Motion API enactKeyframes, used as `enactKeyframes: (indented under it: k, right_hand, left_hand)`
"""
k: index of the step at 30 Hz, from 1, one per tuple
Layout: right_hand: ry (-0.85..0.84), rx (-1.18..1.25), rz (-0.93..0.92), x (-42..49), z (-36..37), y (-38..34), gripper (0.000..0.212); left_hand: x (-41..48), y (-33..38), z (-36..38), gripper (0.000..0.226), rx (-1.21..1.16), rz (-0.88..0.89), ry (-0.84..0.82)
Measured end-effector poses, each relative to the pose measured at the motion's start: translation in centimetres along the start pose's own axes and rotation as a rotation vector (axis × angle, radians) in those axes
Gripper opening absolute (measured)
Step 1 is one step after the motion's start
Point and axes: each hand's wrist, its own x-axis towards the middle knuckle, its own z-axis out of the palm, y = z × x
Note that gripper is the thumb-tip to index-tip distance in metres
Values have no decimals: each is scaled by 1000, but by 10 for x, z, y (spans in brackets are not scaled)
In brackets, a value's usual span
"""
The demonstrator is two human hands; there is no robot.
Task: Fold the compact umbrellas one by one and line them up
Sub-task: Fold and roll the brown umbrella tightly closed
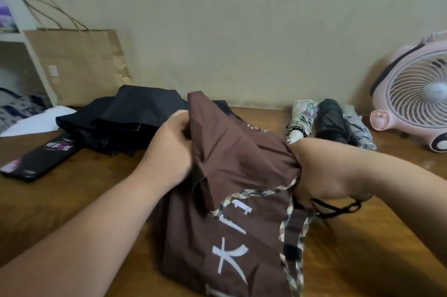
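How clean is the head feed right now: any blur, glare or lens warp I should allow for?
Head view: soft, dim light, no hard shadows; faint sheen on the table near the right edge; left hand, right hand and brown umbrella slightly motion-soft; wide-angle warp bends the pink fan at the frame edge.
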Motion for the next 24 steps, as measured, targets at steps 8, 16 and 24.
enactKeyframes:
  k: [8, 16, 24]
  right_hand:
    - [962, -302, 150, 10, -55, 20, 32]
    - [996, -397, 130, 28, -58, 42, 26]
    - [761, -300, 145, 38, 14, 47, 25]
  left_hand:
    - [-7, 6, -7, 76, -18, 293, 207]
    - [-21, 32, 13, 77, -778, -316, -481]
    - [-24, 27, 19, 63, -782, -671, -736]
